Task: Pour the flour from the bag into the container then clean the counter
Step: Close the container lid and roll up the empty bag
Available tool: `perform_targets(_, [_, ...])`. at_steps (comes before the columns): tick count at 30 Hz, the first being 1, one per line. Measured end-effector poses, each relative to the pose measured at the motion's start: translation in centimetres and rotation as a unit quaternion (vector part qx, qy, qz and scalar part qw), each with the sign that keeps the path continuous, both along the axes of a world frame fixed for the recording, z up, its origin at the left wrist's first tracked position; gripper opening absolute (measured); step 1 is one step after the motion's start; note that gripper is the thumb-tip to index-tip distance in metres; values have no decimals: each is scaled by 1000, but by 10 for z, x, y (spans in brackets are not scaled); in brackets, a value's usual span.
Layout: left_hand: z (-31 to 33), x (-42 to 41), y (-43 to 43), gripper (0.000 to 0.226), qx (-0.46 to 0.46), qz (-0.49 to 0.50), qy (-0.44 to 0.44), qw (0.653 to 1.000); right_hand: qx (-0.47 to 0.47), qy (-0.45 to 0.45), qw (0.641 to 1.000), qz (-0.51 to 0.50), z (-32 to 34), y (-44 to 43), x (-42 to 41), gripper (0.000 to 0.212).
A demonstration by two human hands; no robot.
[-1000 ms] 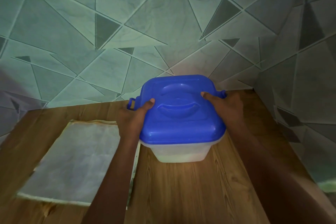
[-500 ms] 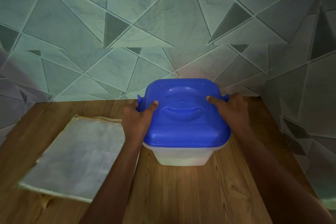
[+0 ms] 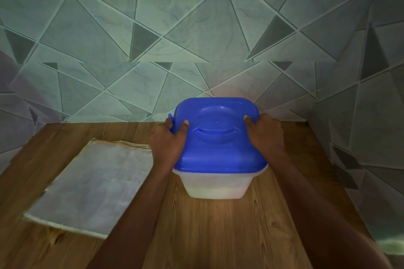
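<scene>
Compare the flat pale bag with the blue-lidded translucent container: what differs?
The flat pale bag lies limp and flattened; the blue-lidded translucent plastic container stands upright. The bag is untouched; the left hand and right hand grip the container's lid edges. The container holds white contents; the bag looks empty. Both rest on the wooden counter.

blue lid [image 3: 218, 137], translucent white container [image 3: 216, 185], wood-grain counter [image 3: 218, 231], grey-green triangle-patterned wall tiles [image 3: 175, 28]

Translucent white container [image 3: 215, 185] stands upright toward the back of the wooden counter [image 3: 218, 236]; a paler band shows low through its wall; the blue lid [image 3: 218, 137] sits on top, covering it; the pale flour bag [image 3: 91, 183] lies flat just left.
</scene>
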State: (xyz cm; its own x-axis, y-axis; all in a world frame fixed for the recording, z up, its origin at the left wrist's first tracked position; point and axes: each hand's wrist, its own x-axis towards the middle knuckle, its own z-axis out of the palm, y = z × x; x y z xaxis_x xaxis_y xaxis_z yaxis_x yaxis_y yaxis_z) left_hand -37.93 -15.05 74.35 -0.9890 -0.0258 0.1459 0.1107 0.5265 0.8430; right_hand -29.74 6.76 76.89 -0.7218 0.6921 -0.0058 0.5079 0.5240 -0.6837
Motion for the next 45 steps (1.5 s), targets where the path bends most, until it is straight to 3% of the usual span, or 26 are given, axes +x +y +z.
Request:
perform_targets(4, [-8,11,-11,76,113,-46,-104,987,-44,26,998,27,-1,2,14,56])
perform_targets(7, [-16,24,-15,92,211,-65,-134,966,-92,60,994,24,-6,0,27,64])
perform_targets(13, [-26,31,-10,82,325,-26,-115,939,-189,147,970,-37,-21,-20,47,73])
perform_targets(18, [-27,21,-4,80,339,-25,-107,934,-189,173,964,-74,-17,-13,40,76])
perform_targets(23, [-23,9,15,84,329,-19,-99,939,-211,181,959,-56,-12,4,23,64])
perform_targets(41, [-25,-33,54,90,284,-17,-76,956,-228,208,951,-34,-41,56,-37,80])
perform_targets(45, [-20,-30,53,82,250,-17,-72,966,-235,206,950,-16,-41,56,-36,82])
